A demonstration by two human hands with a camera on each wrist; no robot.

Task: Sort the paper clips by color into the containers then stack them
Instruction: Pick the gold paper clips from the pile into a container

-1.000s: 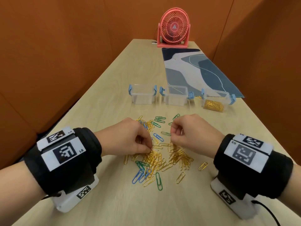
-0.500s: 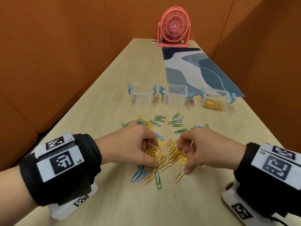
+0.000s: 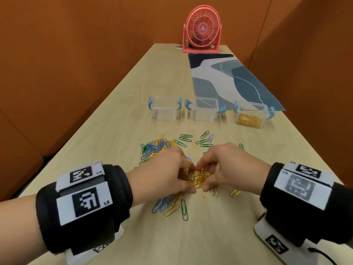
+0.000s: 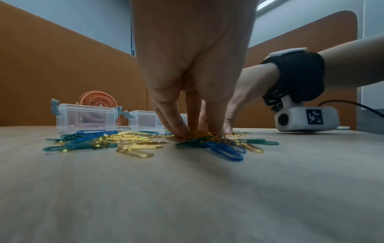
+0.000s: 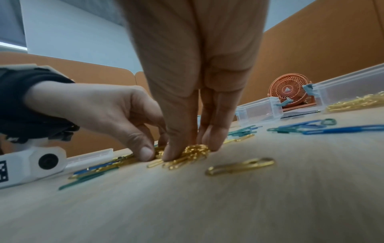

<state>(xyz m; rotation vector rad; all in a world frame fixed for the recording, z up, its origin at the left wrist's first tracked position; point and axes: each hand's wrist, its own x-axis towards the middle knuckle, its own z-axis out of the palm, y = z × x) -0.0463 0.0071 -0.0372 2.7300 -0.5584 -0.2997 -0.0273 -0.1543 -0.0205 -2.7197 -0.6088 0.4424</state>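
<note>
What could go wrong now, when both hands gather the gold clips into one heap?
Blue and green clips lie right beside the gold heap that the left hand and right hand are pinching, so some may come along into the gold container. The loose heap may also shed clips on the way, and one gold clip already lies outside the hands.

On the table (image 3: 118,115), three containers (image 3: 204,109) stand in a row across its middle: the left container (image 3: 164,108) and the middle one close together, the right container (image 3: 251,114) set further apart with paper clips inside it. Behind the middle and right containers lies a desk mat (image 3: 229,79), and behind the mat, at the far end, stands a fan (image 3: 202,29). In front of the containers loose paper clips (image 3: 183,140) lie scattered. Nearer still, the left hand (image 3: 164,169) and right hand (image 3: 231,165) meet over a clump of paper clips (image 3: 196,177), fingertips down on it from either side.
</note>
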